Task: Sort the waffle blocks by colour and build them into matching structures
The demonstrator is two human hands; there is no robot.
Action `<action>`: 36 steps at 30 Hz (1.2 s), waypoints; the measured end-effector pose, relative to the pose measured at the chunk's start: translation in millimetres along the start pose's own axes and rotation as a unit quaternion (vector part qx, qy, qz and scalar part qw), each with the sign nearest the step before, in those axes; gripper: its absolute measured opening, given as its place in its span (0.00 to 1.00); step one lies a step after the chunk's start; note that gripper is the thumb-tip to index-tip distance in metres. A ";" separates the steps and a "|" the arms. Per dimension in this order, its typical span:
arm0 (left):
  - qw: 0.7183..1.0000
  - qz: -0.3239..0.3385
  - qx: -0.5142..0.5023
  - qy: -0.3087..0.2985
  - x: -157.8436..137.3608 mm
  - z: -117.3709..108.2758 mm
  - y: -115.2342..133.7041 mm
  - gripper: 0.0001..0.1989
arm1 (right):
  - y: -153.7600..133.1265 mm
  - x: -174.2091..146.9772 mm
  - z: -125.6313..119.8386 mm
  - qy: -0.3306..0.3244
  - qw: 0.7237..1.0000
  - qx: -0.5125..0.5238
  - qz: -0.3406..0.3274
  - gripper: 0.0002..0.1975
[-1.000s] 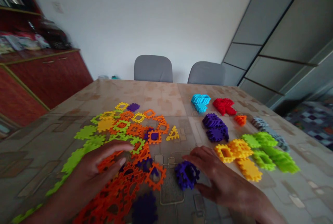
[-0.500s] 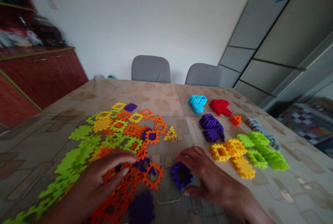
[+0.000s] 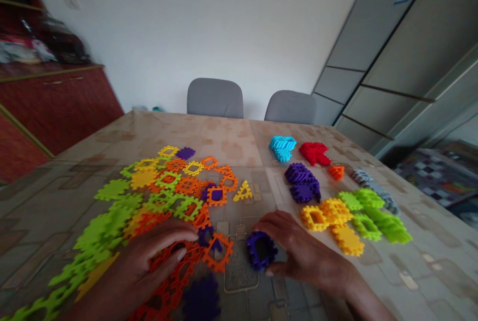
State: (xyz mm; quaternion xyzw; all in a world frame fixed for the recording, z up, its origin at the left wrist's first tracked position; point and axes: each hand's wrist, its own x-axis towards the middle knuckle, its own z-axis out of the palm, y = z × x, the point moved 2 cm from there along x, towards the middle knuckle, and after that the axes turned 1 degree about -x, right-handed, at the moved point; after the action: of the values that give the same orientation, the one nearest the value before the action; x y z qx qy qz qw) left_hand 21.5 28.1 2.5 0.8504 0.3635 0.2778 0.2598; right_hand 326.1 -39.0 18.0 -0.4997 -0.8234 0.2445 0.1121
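Observation:
Between the thumb and fingers of my right hand [image 3: 295, 249] is a purple square building piece [image 3: 251, 251] with toothed edges and a wide opening, seemingly a small stack. My left hand [image 3: 149, 261] hovers over the scattered pieces, thumb and fingers apart, with nothing visible between them. Beneath it lie orange interlocking pieces [image 3: 186, 266], partly hidden by the hand. An orange open frame piece [image 3: 228, 249] lies between my hands, overlapping a dark purple piece. Closer to me rests a flat purple piece [image 3: 202, 298].
Green pieces [image 3: 112, 221] spread along the left. A yellow triangle [image 3: 243, 191] lies mid-table. On the right stand sorted groups: purple [image 3: 302, 184], light blue [image 3: 283, 147], red [image 3: 314, 154], yellow [image 3: 336, 211], green [image 3: 384, 221], grey [image 3: 373, 186]. Two chairs [image 3: 215, 97] face me.
The view has shifted slightly. Both hands keep nearly the same place, the right one still on the purple piece and the left one over the orange pieces.

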 end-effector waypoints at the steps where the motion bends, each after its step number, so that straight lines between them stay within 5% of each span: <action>1: 1.000 0.005 0.000 0.000 -0.6 0.8 -0.3 0.11 | 0.3 0.4 0.7 -0.003 1.000 0.000 0.003 0.34; 11: 0.998 0.038 0.019 -0.047 -0.9 12.9 4.2 0.12 | -0.4 7.0 10.0 -0.004 1.000 -0.007 0.020 0.27; 18: 0.992 0.020 0.045 -0.117 14.3 16.3 11.8 0.17 | -0.6 7.8 7.6 -0.032 0.998 -0.031 0.035 0.39; 24: 0.977 -0.038 0.075 -0.195 38.6 62.3 44.0 0.49 | -8.3 -3.9 -10.0 -0.040 0.994 -0.036 0.099 0.46; 29: 0.974 -0.038 0.064 -0.216 47.0 99.3 47.2 0.51 | -7.3 -8.1 -6.0 -0.024 0.996 -0.026 0.082 0.36; 36: 0.983 0.006 0.032 -0.181 54.0 111.0 37.0 0.48 | 3.3 0.2 9.4 -0.008 0.996 -0.030 0.086 0.29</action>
State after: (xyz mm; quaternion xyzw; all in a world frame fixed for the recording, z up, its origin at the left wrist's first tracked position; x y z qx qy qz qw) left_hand 143.9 20.4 -37.3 0.8965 0.3141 0.1089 0.2928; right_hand 324.4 -40.3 8.3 -0.5699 -0.7851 0.2326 0.0691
